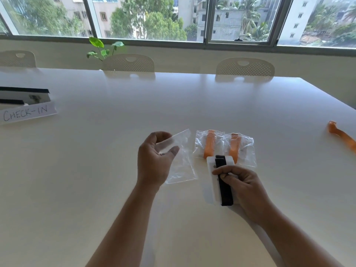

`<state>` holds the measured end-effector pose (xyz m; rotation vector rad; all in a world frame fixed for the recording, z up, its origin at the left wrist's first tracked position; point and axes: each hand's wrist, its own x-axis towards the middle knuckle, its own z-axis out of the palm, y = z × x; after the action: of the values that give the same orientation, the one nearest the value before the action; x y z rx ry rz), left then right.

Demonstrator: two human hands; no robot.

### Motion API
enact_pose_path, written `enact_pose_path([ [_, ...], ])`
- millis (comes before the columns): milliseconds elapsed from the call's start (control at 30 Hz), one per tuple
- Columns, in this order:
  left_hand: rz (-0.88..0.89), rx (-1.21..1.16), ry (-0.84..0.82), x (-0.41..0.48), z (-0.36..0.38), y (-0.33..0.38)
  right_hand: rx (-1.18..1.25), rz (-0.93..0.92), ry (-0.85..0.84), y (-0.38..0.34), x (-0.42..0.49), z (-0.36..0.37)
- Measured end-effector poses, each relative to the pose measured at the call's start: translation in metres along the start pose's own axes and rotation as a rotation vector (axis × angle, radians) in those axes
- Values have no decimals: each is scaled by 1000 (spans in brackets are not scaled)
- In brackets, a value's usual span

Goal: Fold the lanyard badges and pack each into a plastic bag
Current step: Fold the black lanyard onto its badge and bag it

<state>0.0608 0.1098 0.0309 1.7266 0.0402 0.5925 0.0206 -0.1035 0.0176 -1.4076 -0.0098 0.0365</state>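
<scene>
Bag: you hold the empty bag [182, 166] by its upper part in your left hand [154, 158], beside the badge, likely so it is ready to be filled.
Left fingers: loosely curved; the thumb and fingers [162, 134] pinch the film. Whether the mouth is parted, you cannot tell.
Badge: the white badge [212, 182] is in your right hand [248, 187], just right of the bag.
Strap: the black strap [224, 189] lies folded along the badge.
Right fingers: they curl over the strap and press it to the badge, probably to keep the fold from springing open.
Done: two packed bags [209, 146] lie side by side just beyond the badge.
Waiting: an orange lanyard [344, 137] lies well apart, at the far right.
</scene>
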Motion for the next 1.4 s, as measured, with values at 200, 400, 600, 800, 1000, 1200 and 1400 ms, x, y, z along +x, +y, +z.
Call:
enact_pose_path([
  [200, 158, -234, -153, -27, 24, 25, 40, 52, -84, 0, -1, -2],
  [400, 238, -150, -319, -41, 30, 30, 23, 1, -101, -7, -2, -5],
  [600, -422, -62, -392, -23, 10, 35, -179, -65, -117, -16, -3, -7],
  [800, -533, -140, -614, -16, 0, 32, -358, -82, -179, -19, -8, -6],
  [1000, -544, -444, -346, -10, -5, 30, -439, -29, -162, -19, -8, -8],
  [1200, -329, -483, -233, -11, -6, 37, -347, 43, -9, -23, -5, -10],
  [1400, 230, -154, -99, -26, 7, 42, -94, 103, 26, -29, -4, -11],
])
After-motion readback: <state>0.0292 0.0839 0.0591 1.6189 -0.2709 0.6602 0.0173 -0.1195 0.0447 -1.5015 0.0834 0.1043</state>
